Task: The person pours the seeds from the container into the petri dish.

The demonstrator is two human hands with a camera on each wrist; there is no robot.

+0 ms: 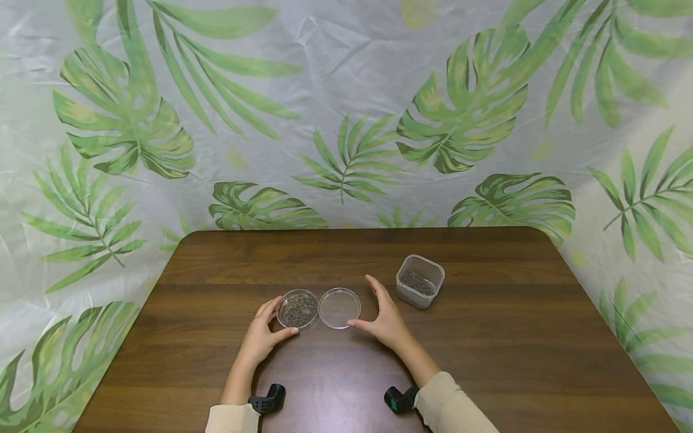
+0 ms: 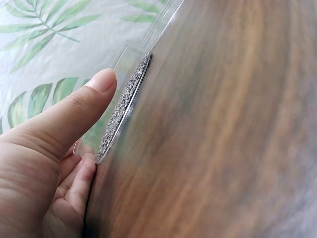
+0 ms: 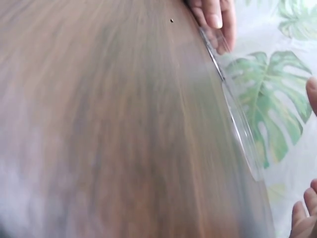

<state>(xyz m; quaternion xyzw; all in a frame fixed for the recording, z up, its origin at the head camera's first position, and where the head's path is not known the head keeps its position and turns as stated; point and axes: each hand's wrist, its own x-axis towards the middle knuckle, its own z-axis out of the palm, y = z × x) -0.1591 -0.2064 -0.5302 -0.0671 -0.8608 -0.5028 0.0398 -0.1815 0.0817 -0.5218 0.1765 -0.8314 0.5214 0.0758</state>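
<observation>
A round clear petri dish [image 1: 298,309] holds a layer of dark grey-brown granules and sits flat on the table. My left hand [image 1: 263,335] holds it from the left, thumb at the near rim and fingers along the far-left side. In the left wrist view the granules [image 2: 125,109] show through the dish's low wall, beside the thumb. Just right of the dish lies a shallow clear lid [image 1: 340,308], with nothing in it. My right hand [image 1: 387,319] is spread beside this lid, thumb by its near-right edge and index finger stretched forward, away from the rim.
A square translucent plastic tub [image 1: 420,281] with dark granules in the bottom stands behind and right of the right hand. The brown wooden table [image 1: 514,337] runs back to a leaf-printed curtain [image 1: 346,78]. A tiny speck [image 3: 172,21] lies on the wood.
</observation>
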